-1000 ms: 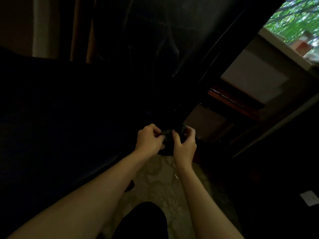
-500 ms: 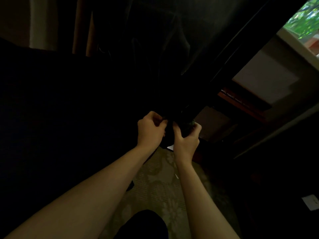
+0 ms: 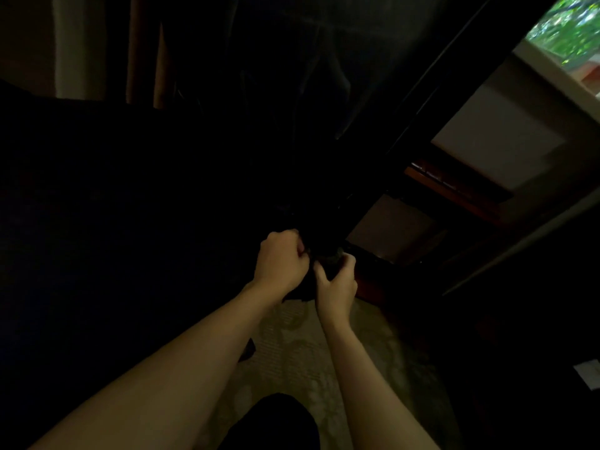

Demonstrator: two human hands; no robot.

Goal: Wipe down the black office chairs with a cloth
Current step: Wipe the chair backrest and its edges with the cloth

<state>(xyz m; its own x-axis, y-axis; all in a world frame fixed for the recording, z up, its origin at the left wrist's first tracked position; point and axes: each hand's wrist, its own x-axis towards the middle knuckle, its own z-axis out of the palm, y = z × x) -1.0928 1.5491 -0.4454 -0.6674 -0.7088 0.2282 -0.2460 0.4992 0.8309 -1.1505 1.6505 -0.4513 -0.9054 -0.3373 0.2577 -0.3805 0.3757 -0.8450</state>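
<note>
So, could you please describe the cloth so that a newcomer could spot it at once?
Start at the bright window top right and follow the dark frame down to the two hands at the centre. The cloth is the dark bunched wad pinched between the left hand and right hand, above the pale patterned carpet.

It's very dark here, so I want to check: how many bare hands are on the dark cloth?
2. The left hand grips the dark cloth from the left; the right hand grips it from the right, lower. Nothing suggests another hand hidden.

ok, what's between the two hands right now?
In the head view, a dark bunched cloth fills the gap between the left hand and right hand; both grip it. Too dark to make out more detail.
</note>
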